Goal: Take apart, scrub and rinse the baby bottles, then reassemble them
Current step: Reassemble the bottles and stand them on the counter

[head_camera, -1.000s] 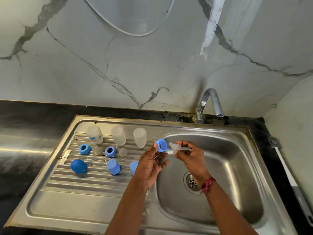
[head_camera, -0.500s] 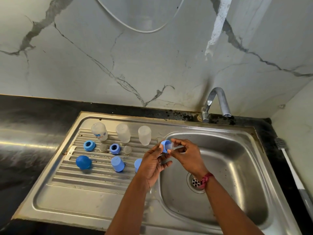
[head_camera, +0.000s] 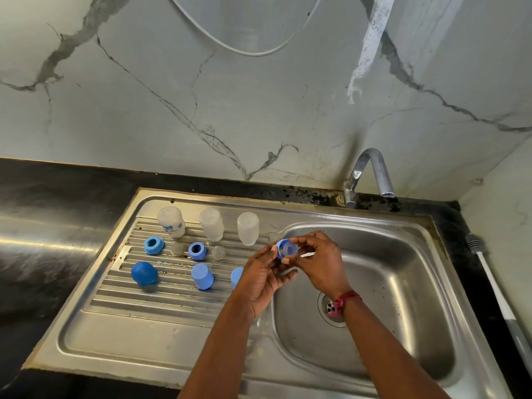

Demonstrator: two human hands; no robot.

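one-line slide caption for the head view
Left hand and right hand hold a blue ring and clear teat together over the sink basin.

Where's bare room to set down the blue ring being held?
Free: the flat front strip of the drainboard, in front of the blue caps; the basin floor right of the drain. Crowded: the ribbed back, with bottles, rings and nipples in rows.
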